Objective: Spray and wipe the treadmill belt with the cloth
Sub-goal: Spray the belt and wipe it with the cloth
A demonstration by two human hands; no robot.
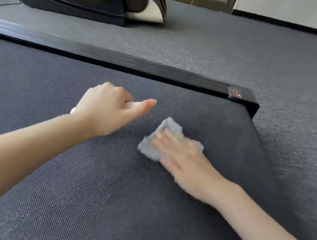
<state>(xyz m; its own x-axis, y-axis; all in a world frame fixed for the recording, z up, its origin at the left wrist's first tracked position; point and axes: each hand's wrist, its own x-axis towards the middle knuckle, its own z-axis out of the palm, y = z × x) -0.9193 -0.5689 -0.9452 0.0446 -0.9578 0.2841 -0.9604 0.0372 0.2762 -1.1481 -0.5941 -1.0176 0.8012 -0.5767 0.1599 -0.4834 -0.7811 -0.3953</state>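
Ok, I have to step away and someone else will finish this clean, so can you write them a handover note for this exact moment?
Left hand: grips the white spray bottle, mostly hidden in the fist, over the treadmill belt.
Right hand: flat, fingers straight, pressing the crumpled pale cloth onto the belt near the corner by the black end cap; it is blurred, so apparently mid-wipe.
Done: wiping is under way at this corner; no wet patches show, so how much is covered cannot be told.
Left: probably spray and wipe the rest of the belt.
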